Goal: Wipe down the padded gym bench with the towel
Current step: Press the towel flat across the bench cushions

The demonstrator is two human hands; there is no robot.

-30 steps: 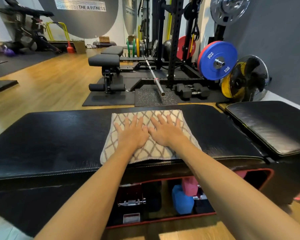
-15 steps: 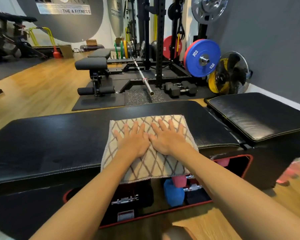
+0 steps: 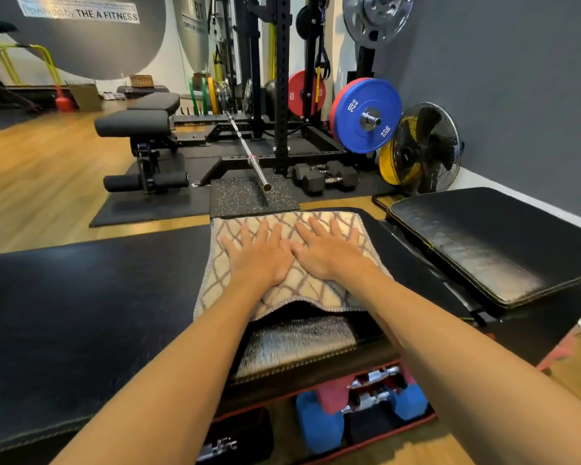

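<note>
A long black padded bench [image 3: 81, 313] runs across the foreground. On its right part lies a beige towel with a brown lattice pattern [image 3: 319, 293], reaching the pad's far edge. My left hand [image 3: 259, 256] and my right hand [image 3: 329, 253] press flat on the towel side by side, fingers straight and spread. Just behind the towel's near edge, the pad shows a shiny streaked patch [image 3: 296, 344].
A second black pad [image 3: 483, 239] sits to the right. Under the bench, a red-rimmed opening holds blue and pink dumbbells [image 3: 366, 407]. Beyond are a barbell [image 3: 249, 152], hex dumbbells [image 3: 322, 177], a blue plate [image 3: 366, 115], a fan [image 3: 423, 149] and another bench [image 3: 138, 129].
Both hands have pushed the towel away from me, from hanging over the near edge to the far edge. A streaked patch of pad now shows behind it.
</note>
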